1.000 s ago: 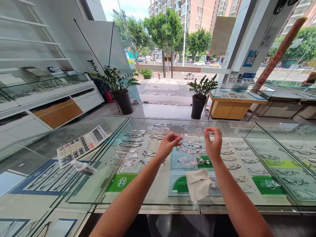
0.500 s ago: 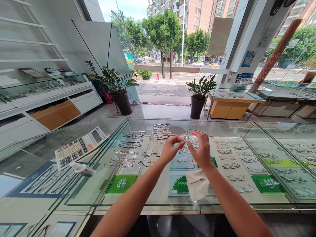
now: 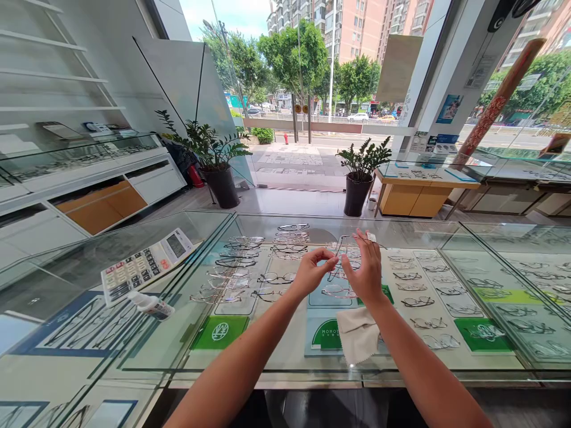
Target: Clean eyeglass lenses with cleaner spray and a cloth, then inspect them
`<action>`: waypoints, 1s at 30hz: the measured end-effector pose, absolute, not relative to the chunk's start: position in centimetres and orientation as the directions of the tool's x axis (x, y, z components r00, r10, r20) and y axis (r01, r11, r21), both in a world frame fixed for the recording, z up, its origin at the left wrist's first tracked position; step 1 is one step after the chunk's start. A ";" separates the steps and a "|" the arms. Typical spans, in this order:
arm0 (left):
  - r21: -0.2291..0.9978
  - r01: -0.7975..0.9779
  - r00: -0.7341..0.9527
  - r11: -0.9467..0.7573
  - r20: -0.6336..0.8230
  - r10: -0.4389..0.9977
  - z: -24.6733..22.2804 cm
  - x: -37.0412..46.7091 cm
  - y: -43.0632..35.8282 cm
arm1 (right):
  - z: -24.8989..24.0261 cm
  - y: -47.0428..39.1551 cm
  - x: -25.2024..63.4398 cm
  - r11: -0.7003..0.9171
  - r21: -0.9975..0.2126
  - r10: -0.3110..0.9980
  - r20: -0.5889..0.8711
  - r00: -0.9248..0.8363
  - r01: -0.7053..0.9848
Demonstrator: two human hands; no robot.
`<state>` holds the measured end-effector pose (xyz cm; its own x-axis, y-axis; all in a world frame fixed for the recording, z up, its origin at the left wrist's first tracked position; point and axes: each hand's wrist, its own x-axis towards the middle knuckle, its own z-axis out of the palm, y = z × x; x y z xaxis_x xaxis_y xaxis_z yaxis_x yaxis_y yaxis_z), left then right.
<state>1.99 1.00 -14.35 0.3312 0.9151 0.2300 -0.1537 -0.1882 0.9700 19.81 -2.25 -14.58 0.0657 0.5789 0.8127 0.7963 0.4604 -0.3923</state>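
My left hand (image 3: 313,270) pinches a thin-framed pair of glasses (image 3: 341,245) by its rim, above the glass counter. My right hand (image 3: 364,267) is at the other side of the frame, fingers stretched up and apart from the thumb, beside one temple arm. A small white tag (image 3: 371,236) shows by its fingertips. Whether the right fingers touch the arm is hard to tell. Below the right wrist a beige cleaning cloth (image 3: 358,336) lies on the glass, partly over a green sign (image 3: 328,334).
Rows of glasses (image 3: 276,277) lie in the display counter (image 3: 285,364). On the glass at left are a calculator (image 3: 145,266) and a small white bottle (image 3: 151,305). Beyond the counter stand two potted plants (image 3: 355,193) and another display case (image 3: 408,193).
The fingers of my right hand have straightened upward from a bend over the temple arm, and the white tag now shows. My left hand keeps its pinch on the glasses.
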 end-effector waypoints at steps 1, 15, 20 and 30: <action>0.970 -0.152 0.327 -0.192 0.233 0.916 -14.4 2.0 1.0 | -14.6 -2.3 19.8 0.458 -0.391 0.581 0.811 0.064 0.799; 0.954 -0.284 0.187 -0.093 0.150 0.971 -13.5 1.4 1.5 | -15.1 -1.7 20.6 0.420 -0.408 0.608 0.790 0.082 0.810; 0.919 -0.386 0.074 -0.082 0.120 0.990 -13.0 0.6 2.2 | -15.4 -1.6 20.7 0.389 -0.426 0.630 0.770 0.101 0.817; 0.906 -0.389 -0.015 -0.164 0.172 0.985 -13.4 0.3 2.8 | -15.3 -1.9 20.2 0.354 -0.430 0.673 0.734 0.092 0.831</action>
<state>0.34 2.80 -13.37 -0.0147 0.9850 0.1720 -0.3894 -0.1641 0.9064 20.18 -1.89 -15.34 0.0923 0.6733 0.7335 0.8306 0.3542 -0.4296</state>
